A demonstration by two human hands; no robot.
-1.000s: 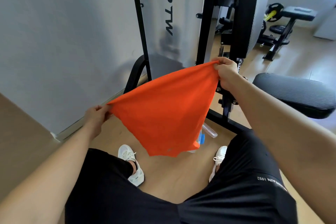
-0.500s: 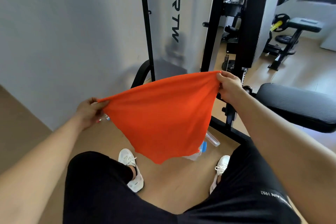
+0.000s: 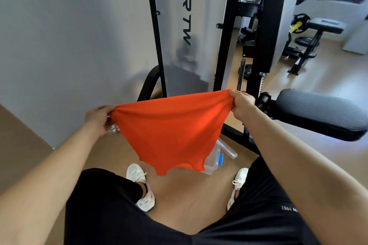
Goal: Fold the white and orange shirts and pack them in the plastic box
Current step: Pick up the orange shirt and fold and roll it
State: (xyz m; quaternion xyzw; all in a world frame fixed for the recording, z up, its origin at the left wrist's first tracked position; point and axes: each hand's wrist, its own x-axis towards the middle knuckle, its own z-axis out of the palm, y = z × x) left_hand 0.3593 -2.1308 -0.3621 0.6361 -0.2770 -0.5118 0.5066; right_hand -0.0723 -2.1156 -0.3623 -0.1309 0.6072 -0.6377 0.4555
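Observation:
The orange shirt [image 3: 171, 133] hangs stretched in the air between both hands, above the wooden floor and my knees. My left hand [image 3: 97, 119] pinches its left corner; my right hand [image 3: 242, 105] grips its right corner a little higher. The shirt's lower edge dangles between my feet. Behind it on the floor sits the clear plastic box [image 3: 212, 160] with a blue clip, mostly hidden by the cloth; its clear lid [image 3: 229, 149] pokes out at the right. No white shirt is in view.
A black gym machine frame [image 3: 225, 49] stands close ahead against a white wall. A padded black seat [image 3: 320, 111] juts in at the right. A small bottle [image 3: 114, 127] lies by my left hand. A weight bench [image 3: 316, 30] stands far right.
Both hands have lowered the shirt and pulled it wider. The left hand moved outward to the left, and the shirt's top edge is now nearly level.

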